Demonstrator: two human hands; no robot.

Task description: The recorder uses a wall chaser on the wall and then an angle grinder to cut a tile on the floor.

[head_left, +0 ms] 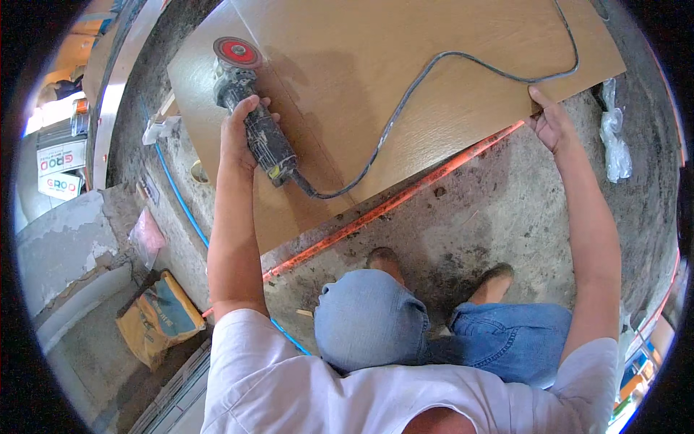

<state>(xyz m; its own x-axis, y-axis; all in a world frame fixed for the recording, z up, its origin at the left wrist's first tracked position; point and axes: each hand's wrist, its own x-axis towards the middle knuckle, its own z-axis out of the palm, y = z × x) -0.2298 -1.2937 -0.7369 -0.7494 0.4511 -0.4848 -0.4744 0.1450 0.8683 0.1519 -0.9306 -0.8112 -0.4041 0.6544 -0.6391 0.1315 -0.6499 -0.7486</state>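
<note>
Clasping scuffed cylindrical grinder, left fingers; right fingers pinching glossy brown panel.

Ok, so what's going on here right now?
A person's left hand holds an angle grinder with a red disc over a large tan sheet. The right hand grips the sheet's near edge, beside one end of an orange strip. The grinder's cord loops across the sheet.

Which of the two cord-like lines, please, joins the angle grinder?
The dark grey cord, which loops across the brown panel from the angle grinder; the blue line lies on the concrete floor instead.
</note>
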